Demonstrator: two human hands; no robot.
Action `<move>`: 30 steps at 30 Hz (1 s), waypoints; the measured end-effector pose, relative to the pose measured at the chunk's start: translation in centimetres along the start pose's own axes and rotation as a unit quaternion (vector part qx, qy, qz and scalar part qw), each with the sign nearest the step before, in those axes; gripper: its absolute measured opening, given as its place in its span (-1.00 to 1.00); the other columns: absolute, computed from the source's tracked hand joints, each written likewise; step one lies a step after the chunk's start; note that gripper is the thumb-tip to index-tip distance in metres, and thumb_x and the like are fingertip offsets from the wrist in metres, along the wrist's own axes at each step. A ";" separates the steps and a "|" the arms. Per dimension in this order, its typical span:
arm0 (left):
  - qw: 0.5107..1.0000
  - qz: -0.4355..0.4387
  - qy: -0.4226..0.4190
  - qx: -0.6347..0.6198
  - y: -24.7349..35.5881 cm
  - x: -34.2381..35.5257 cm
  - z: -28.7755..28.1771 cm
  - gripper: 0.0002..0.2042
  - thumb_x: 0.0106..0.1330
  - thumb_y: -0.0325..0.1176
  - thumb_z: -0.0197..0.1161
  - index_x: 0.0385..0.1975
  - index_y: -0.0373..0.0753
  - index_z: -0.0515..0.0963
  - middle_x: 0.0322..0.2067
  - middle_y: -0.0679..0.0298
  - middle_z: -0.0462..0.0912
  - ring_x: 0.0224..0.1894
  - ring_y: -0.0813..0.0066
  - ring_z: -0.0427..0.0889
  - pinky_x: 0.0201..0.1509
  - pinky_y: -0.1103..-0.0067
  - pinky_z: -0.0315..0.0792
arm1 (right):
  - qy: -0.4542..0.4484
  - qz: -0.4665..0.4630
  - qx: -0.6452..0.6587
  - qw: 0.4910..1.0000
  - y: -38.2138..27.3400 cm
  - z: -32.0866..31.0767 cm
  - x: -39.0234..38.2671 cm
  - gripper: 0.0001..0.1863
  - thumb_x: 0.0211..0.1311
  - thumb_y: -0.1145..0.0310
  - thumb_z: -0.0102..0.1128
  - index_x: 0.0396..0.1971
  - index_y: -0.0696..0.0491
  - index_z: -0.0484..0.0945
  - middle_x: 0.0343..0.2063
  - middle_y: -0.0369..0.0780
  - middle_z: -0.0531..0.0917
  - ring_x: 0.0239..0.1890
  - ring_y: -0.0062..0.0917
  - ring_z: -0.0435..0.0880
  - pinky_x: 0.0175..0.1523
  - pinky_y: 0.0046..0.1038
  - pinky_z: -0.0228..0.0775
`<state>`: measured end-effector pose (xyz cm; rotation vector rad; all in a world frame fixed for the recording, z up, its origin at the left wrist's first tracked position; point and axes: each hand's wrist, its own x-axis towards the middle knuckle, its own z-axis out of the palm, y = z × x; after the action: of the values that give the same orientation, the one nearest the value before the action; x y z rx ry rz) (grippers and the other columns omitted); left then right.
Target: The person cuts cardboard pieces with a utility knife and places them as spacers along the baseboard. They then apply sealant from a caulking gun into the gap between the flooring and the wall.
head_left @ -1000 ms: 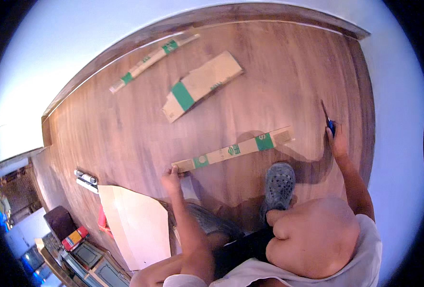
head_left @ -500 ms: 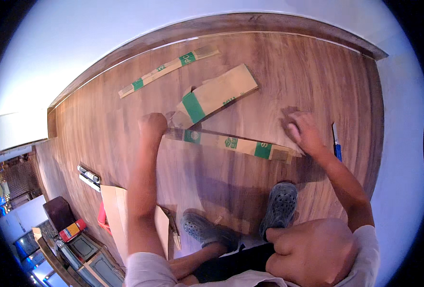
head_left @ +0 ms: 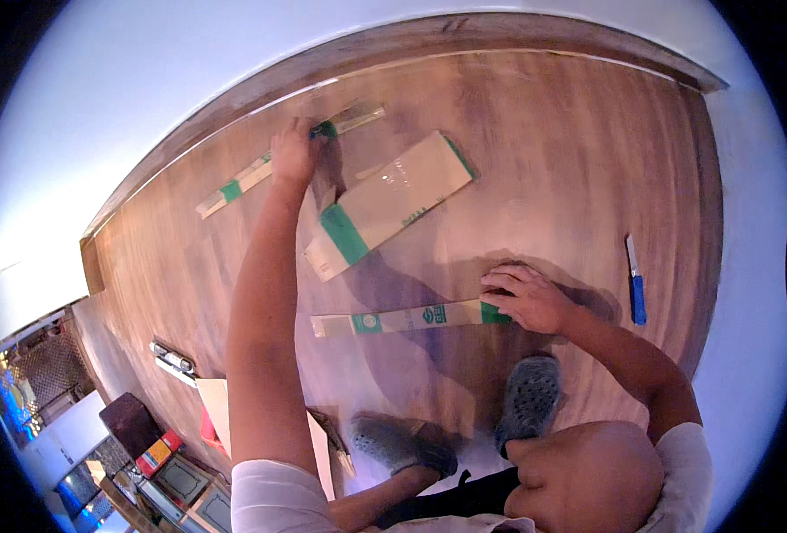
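My left hand (head_left: 295,149) is stretched out to the far strip of cardboard (head_left: 247,181), a narrow brown piece with green bands, and its fingers are curled round the strip's middle. The right end of a second cardboard strip (head_left: 402,319) lies under my right hand (head_left: 527,298), whose fingers are stretched out over a green band. Between the two strips lies a wider folded cardboard piece (head_left: 398,197), flat on the floor, with a green band near its left end.
A blue-handled knife (head_left: 637,289) lies on the wooden floor (head_left: 571,160) at the right, near the wall. My clogs (head_left: 533,395) are close below the near strip. At the lower left are a cardboard sheet (head_left: 215,400), a dark-and-white tool (head_left: 171,360) and a red-and-yellow box (head_left: 158,453).
My left hand has gone from the near strip to the far one. The near strip has turned, its left end coming toward me. My right hand has come down onto its right end.
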<state>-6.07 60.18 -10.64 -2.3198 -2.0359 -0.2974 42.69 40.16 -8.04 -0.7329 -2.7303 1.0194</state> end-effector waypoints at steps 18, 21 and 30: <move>0.804 -0.086 -0.387 -0.442 28.1 -18.1 -15.3 -0.78 0.47 -0.38 0.14 0.02 -0.30 0.53 -0.23 -0.15 0.67 -0.15 -0.07 0.72 -0.06 0.25 0.55 | 0.290 0.272 0.466 0.790 -7.2 -7.0 -1.4 -0.66 0.54 0.35 0.14 0.20 0.14 0.50 -0.31 -0.29 0.68 -0.34 -0.72 0.61 -0.21 -0.57 0.52; 0.669 -0.188 -0.407 -0.593 30.7 -18.6 -15.9 -0.80 0.52 -0.40 0.09 0.01 -0.34 0.51 -0.31 0.05 0.66 -0.31 0.35 0.75 -0.20 0.37 0.61 | 0.345 0.293 0.469 0.759 -8.3 -6.9 -2.1 -0.68 0.54 0.37 0.13 0.19 0.14 0.50 -0.38 -0.32 0.63 -0.39 -0.72 0.57 -0.27 -0.59 0.48; 0.407 -0.294 -0.398 -0.767 34.0 -21.6 -16.4 -0.80 0.55 -0.32 0.11 0.03 -0.25 0.43 -0.36 0.15 0.66 -0.42 0.31 0.72 -0.30 0.39 0.67 | 0.292 0.182 0.689 0.638 -6.7 -6.6 -3.1 -0.59 0.64 0.12 0.00 0.11 0.15 0.58 -0.35 -0.32 0.63 -0.36 -0.68 0.57 -0.25 -0.58 0.43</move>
<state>22.92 31.78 5.04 -1.6588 -4.2310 -2.5154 44.69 38.07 1.41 -0.9335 -0.7048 1.9655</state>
